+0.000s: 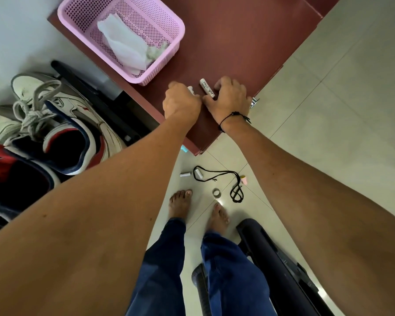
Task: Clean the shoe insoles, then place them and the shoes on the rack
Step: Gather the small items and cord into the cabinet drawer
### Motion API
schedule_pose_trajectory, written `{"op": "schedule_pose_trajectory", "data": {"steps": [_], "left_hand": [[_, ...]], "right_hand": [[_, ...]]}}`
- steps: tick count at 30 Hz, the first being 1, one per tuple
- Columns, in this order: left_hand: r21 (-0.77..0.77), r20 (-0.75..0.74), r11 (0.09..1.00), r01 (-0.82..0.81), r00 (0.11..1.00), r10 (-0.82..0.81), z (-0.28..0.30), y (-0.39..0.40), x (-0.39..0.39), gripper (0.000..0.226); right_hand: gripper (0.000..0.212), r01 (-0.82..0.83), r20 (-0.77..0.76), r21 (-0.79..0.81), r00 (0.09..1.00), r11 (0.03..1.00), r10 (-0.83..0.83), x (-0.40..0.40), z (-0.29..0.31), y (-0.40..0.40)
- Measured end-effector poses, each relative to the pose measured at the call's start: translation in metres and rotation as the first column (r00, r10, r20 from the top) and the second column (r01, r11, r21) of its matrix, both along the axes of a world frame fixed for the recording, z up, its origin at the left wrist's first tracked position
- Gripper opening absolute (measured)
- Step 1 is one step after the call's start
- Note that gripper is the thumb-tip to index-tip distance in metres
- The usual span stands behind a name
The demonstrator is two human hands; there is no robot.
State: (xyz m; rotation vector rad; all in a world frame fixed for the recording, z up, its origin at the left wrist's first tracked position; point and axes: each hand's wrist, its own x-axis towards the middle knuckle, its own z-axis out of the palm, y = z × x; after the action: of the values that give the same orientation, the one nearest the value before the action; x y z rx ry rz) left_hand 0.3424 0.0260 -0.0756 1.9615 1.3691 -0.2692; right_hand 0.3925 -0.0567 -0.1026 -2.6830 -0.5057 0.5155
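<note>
Two white, red and navy sneakers (62,124) with grey laces sit at the left, beside a dark rack bar. On the maroon table (249,49) stands a pink basket (123,35) holding white insoles (123,44) and a crumpled cloth. My left hand (181,100) curls round a small white battery (191,90) at the table's near edge. My right hand (230,96) rests on the table beside it, fingers touching a second white battery (207,88).
On the tiled floor below lie two more batteries (184,174), a black cord (228,179), a roll of tape (216,192) and a small pink object. My bare feet (180,201) stand there. A dark chair part (276,258) is at lower right.
</note>
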Motion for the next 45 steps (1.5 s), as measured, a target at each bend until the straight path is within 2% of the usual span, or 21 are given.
{"op": "schedule_pose_trajectory", "data": {"steps": [5,11,14,18,22,26,31,35,39,41,45], "left_hand": [[0.068,0.066,0.997,0.033,0.997,-0.038,0.006,-0.009,-0.008,0.038],[-0.053,0.246,0.998,0.036,0.969,-0.022,0.02,-0.049,-0.045,0.004],[-0.14,0.276,0.99,0.003,0.961,0.036,0.028,-0.083,-0.077,0.026],[-0.267,0.207,0.96,-0.085,0.968,0.144,0.013,-0.119,-0.123,0.028],[-0.34,0.09,0.93,-0.139,0.98,0.179,-0.034,-0.139,-0.163,0.024],[-0.359,-0.02,0.93,-0.078,0.997,0.076,-0.094,-0.139,-0.193,0.013],[-0.374,-0.106,0.924,0.083,0.986,-0.131,-0.173,-0.119,-0.212,0.022],[-0.273,-0.156,0.927,0.256,0.939,-0.305,-0.231,-0.1,-0.214,0.029],[-0.16,-0.163,0.88,0.448,0.867,-0.471,-0.285,-0.086,-0.209,0.029],[-0.13,-0.164,0.85,0.51,0.835,-0.526,-0.313,-0.084,-0.204,0.031],[-0.053,-0.189,0.82,0.57,0.8,-0.569,-0.356,-0.083,-0.194,0.033]], "right_hand": [[0.036,0.035,-0.002,0.027,0.999,0.999,-0.035,-0.008,0.003,-0.002],[0.031,0.163,-0.087,0.134,0.984,0.977,-0.152,-0.045,0.013,-0.036],[0.027,0.212,-0.134,0.143,0.972,0.967,-0.193,-0.075,0.018,-0.063],[0.026,0.23,-0.228,0.083,0.952,0.97,-0.206,-0.115,0.009,-0.101],[0.026,0.198,-0.303,-0.006,0.934,0.98,-0.191,-0.149,-0.033,-0.133],[0.028,0.163,-0.371,-0.083,0.911,0.983,-0.182,-0.176,-0.086,-0.148],[0.031,0.091,-0.445,-0.166,0.882,0.982,-0.156,-0.2,-0.156,-0.148],[0.033,0.068,-0.437,-0.181,0.888,0.981,-0.143,-0.208,-0.212,-0.146],[0.032,0.092,-0.406,-0.178,0.9,0.98,-0.158,-0.205,-0.267,-0.131],[0.031,0.091,-0.391,-0.178,0.907,0.98,-0.155,-0.198,-0.291,-0.123],[0.028,-0.029,-0.362,-0.172,0.931,0.985,-0.036,-0.185,-0.325,-0.103]]}}
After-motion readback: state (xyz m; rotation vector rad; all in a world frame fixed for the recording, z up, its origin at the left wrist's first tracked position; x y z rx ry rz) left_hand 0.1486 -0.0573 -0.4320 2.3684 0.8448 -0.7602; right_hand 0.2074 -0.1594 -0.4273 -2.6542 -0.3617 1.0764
